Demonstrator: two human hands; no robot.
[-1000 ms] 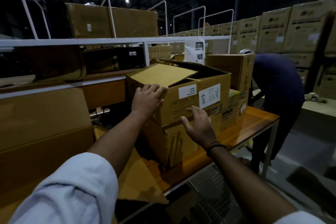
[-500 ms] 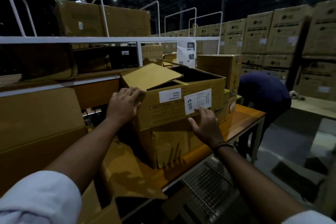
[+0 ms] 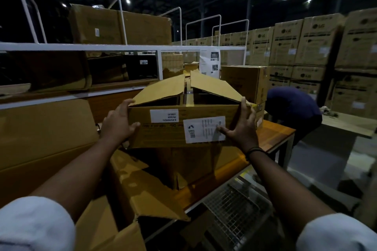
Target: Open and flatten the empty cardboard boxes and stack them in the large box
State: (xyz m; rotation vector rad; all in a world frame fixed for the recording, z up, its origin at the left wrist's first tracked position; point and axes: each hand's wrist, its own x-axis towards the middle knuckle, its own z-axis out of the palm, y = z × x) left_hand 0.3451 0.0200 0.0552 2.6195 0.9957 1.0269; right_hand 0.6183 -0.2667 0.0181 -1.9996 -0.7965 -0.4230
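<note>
An empty brown cardboard box with white labels on its near face is held up in front of me, its two top flaps raised and parted. My left hand grips its left end, thumb on the near face. My right hand grips its right end, fingers over the corner. Beneath it a second, crumpled box stands on the wooden table. A large open box stands at my left, with loose flaps spread toward me.
A person in a dark blue top bends over just past the table's right end. Another box stands behind the held one. A white metal rack carries boxes at the back. A wire-mesh cart sits below the table edge.
Both hands have shifted from the box's near corner to its two ends, and the box has turned square to me and lifted. Its top flaps now stand parted.
</note>
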